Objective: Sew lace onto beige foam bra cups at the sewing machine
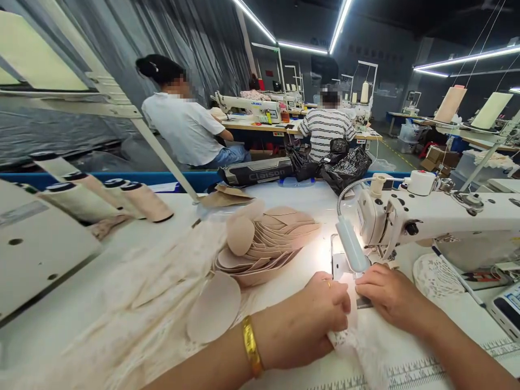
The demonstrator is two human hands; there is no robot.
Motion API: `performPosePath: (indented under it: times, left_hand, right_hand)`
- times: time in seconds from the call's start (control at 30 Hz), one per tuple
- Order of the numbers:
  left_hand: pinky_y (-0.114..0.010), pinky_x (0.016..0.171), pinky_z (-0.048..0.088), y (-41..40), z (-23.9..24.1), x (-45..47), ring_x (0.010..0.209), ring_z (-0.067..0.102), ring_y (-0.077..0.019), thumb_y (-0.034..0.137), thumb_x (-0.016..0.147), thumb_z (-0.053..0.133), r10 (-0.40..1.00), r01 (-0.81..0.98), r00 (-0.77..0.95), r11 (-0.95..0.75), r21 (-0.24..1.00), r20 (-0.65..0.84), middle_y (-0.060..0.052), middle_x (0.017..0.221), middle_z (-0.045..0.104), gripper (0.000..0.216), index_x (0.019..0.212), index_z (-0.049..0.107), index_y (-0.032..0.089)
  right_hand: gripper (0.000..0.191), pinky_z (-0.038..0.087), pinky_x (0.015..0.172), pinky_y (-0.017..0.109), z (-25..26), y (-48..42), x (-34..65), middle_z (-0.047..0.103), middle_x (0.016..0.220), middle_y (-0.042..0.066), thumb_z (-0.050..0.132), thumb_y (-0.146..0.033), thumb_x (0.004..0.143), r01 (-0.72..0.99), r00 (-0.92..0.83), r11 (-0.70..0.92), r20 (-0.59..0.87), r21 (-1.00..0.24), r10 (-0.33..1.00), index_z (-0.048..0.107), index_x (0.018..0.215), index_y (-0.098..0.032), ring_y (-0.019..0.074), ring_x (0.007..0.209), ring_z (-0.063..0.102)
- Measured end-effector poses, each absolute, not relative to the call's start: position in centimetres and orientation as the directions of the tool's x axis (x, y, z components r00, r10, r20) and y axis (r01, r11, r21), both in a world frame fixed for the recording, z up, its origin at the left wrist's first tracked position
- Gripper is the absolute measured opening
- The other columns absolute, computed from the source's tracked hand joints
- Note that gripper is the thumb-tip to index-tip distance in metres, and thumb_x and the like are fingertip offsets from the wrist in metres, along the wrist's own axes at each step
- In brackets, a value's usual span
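My left hand [314, 317], with a gold bangle at the wrist and a ring, presses a white lace piece [357, 338] onto the table in front of the sewing machine [430, 214]. My right hand [392, 295] rests flat on the same lace, fingers pointing toward the needle area under the machine's small lamp [351, 246]. The needle itself is hidden behind the lamp. Left of my hands lies a stack of beige foam cups [264, 244], one lying apart [214, 306], beside a heap of pale lace fabric [134, 303].
Several thread cones [101, 197] lie at the left. A round lace piece [436, 276] sits under the machine arm, a control panel [506, 306] at far right. Black bags [345, 168] stand at the table's far edge. Two people sit at machines beyond.
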State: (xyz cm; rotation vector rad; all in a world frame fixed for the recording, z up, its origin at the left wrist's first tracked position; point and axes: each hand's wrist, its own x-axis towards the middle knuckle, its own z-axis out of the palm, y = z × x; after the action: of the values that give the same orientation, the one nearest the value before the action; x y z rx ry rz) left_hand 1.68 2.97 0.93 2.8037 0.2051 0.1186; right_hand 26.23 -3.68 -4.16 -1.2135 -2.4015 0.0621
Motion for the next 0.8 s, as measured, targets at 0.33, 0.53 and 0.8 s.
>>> performPosePath:
  times: [0.33, 0.53, 0.8]
  left_hand:
    - [-0.04, 0.088, 0.043, 4.2, 0.6, 3.0, 0.087, 0.062, -0.0202, 0.013, 0.076, 0.072, 0.134, 0.096, 0.985, -0.951, 0.296, 0.112, -0.001, 0.104, 0.072, 0.012, 0.068, 0.065, 0.018]
    - [-0.038, 0.081, 0.041, 4.4, 0.3, 3.5, 0.08, 0.062, -0.0183, 0.013, 0.076, 0.07, 0.139, 0.104, 0.983, -0.959, 0.262, 0.118, -0.001, 0.101, 0.072, 0.015, 0.064, 0.062, 0.018]
    - [-0.04, 0.088, 0.04, 4.5, -0.3, 3.5, 0.088, 0.064, -0.0205, 0.012, 0.077, 0.07, 0.155, 0.101, 0.973, -0.952, 0.29, 0.172, -0.002, 0.107, 0.072, 0.013, 0.068, 0.064, 0.019]
  right_hand:
    - [0.028, 0.046, 0.073, 0.033, -4.4, -3.6, 26.4, 0.074, 0.113, 0.005, 0.05, -0.001, 0.093, 0.815, -0.466, 0.552, 0.367, -0.177, 0.805, 0.066, 0.1, -0.022, 0.0225, 0.099, 0.063]
    - [0.031, 0.047, 0.079, 0.033, -4.2, -3.6, 26.7, 0.073, 0.107, 0.005, 0.05, -0.001, 0.092, 0.88, -0.405, 0.445, 0.229, -0.164, 0.885, 0.067, 0.105, -0.024, 0.0238, 0.099, 0.063]
    - [0.03, 0.048, 0.079, 0.033, -4.2, -3.6, 26.6, 0.07, 0.099, 0.003, 0.05, 0.001, 0.088, 0.897, -0.352, 0.403, 0.26, -0.179, 0.899, 0.062, 0.096, -0.025, 0.0235, 0.092, 0.061]
